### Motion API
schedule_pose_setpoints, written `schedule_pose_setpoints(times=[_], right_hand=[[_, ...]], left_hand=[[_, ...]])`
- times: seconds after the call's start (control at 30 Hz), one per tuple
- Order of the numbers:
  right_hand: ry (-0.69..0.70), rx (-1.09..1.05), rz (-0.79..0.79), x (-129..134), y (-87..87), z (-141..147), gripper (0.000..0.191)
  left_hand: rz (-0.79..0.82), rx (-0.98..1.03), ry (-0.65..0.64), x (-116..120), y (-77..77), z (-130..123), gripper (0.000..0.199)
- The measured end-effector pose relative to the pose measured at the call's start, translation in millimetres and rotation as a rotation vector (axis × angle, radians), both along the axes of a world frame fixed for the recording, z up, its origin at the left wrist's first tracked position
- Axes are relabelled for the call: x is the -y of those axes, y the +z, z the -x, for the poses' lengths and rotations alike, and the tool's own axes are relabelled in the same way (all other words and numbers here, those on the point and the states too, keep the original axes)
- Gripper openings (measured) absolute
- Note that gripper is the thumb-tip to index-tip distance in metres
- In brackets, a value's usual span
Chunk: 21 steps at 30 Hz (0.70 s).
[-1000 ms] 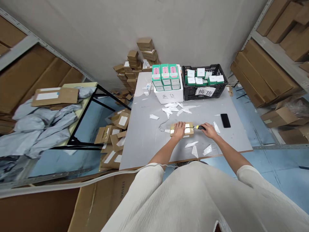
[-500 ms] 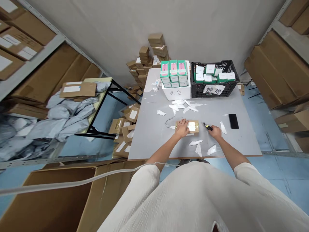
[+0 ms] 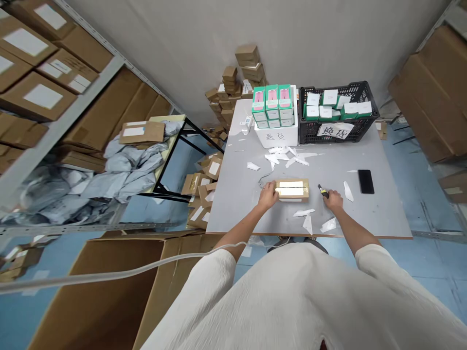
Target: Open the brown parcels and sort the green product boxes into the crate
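A small brown cardboard box with white labels and shiny tape lies on the grey table. My left hand grips the box at its left end, fingers bent around the edge. To the right of the box, my right hand is closed on a yellow and black utility knife, which points up and left, apart from the box. White paper scraps lie in front of the box, and more scraps lie behind it.
Green and pink boxes stand in a white bin. Beside it is a black crate of green boxes. A phone lies at the right. An open carton and a pale cable are at lower left.
The view has shifted, so the table appears further right. My left hand has moved from the top of the box to its left end, uncovering the labels. My right hand still holds the knife.
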State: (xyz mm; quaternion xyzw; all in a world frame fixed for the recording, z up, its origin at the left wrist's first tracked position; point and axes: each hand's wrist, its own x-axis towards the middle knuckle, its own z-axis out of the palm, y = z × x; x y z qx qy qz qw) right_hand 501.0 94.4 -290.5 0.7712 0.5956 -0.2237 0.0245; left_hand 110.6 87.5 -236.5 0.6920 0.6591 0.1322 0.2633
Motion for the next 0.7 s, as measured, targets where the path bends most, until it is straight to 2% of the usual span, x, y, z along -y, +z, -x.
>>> schedule_pose_setpoints(times=[0.13, 0.27, 0.37, 0.53, 0.7], right_hand=[[-0.013, -0.313, -0.173, -7, 9.8, 16, 0.038], [0.032, -0.62, -0.297, -13, 30.6, 48, 0.041], [0.039, -0.729, -0.343, -18, 48.4, 67, 0.044], [0.104, -0.744, -0.38, -35, 71.3, 81, 0.049], [0.303, -0.532, -0.307, -59, 77.5, 84, 0.056]], left_hand=[[0.0, 0.074, 0.015, -5, -7.7, -3, 0.073], [-0.042, 0.115, 0.039, -10, -11.9, -7, 0.078], [-0.095, 0.175, 0.023, -11, -11.9, -5, 0.087], [-0.123, 0.342, -0.013, -9, -9.5, 0, 0.105], [-0.125, 0.318, -0.057, -2, -4.1, 2, 0.095]])
